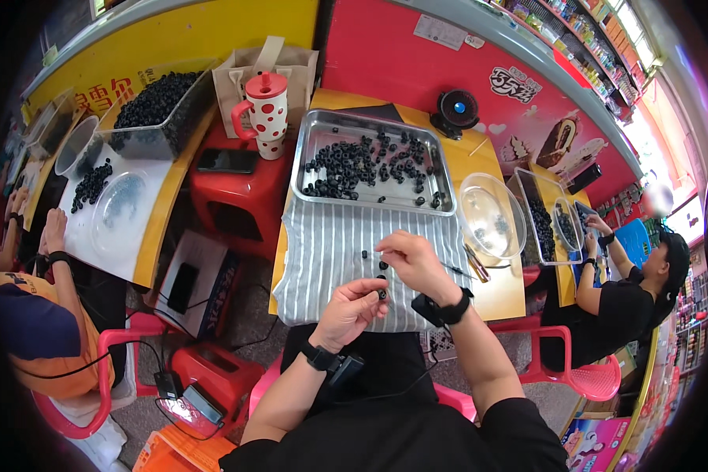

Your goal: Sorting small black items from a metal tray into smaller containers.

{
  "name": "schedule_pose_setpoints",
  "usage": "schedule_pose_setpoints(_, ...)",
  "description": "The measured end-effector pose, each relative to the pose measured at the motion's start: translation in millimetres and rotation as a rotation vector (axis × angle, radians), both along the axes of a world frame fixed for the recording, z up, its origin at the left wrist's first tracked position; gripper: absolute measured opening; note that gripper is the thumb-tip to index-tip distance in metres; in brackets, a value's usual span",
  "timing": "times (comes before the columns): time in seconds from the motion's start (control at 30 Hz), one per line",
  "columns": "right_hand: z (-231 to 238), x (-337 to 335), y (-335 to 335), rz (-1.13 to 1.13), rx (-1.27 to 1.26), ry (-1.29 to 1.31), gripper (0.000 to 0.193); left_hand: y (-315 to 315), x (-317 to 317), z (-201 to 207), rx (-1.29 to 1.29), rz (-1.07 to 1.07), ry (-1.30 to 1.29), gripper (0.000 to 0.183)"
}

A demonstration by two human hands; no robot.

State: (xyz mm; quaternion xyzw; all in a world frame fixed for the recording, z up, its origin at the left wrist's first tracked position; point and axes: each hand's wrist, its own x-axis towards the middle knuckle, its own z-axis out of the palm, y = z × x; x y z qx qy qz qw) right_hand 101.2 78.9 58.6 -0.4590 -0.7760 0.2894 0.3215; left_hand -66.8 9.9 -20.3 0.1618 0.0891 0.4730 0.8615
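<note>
My left hand (pixel 352 313) pinches a small black round part (pixel 382 294) between thumb and fingertips, above the grey-and-white striped cloth (pixel 322 263) in front of me. A little farther off, my right hand (pixel 411 256) is closed with its fingertips drawn together. Whatever those fingertips hold, if anything, is too small or hidden to make out. Beside them on the cloth lie a loose black piece (pixel 364 254) and another black piece (pixel 383 266). Beyond the cloth, a metal tray (pixel 370 203) holds many of the same black pieces.
Right of the cloth are a clear plastic bowl (pixel 492 250) and a screwdriver-like tool (pixel 477 263). A dark round device (pixel 455 114) stands behind the tray. A red-dotted tumbler (pixel 267 118) sits on a red stool (pixel 232 200) at left. Co-workers sit on both sides.
</note>
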Motion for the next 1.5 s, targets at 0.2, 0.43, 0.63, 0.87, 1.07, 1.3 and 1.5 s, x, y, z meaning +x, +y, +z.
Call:
schedule_pose_setpoints(0.2, -9, -25, 20, 0.138, -0.01, -0.53, 0.015, -1, 0, -6, 0.013, 0.006, -0.011, 0.026)
schedule_pose_setpoints(0.43, -6, -6, 16, 0.129, 0.016, -0.139, 0.008, 0, 2, -2, 0.012, 0.009, 0.025, 0.023)
schedule_pose_setpoints(0.63, 11, 33, -41, -0.073, -0.136, -0.115, 0.015, -1, 1, -2, 0.004, 0.007, 0.065, 0.023)
schedule_pose_setpoints(0.87, -35, 62, -77, -0.268, -0.092, 0.006, 0.021, -3, 4, 2, 0.056, 0.031, 0.173, 0.02)
schedule_pose_setpoints(1.07, -31, 67, -83, -0.288, -0.01, -0.081, 0.02, -4, 22, 12, -0.098, 0.028, 0.09, 0.022)
schedule_pose_setpoints(1.3, -44, 60, -91, -0.311, 0.03, 0.023, 0.014, 3, 39, 12, -0.056, -0.054, 0.16, 0.023)
schedule_pose_setpoints(1.5, -25, 56, -96, -0.275, -0.429, 0.719, 0.009, 2, 42, 9, -0.046, -0.015, 0.216, 0.022)
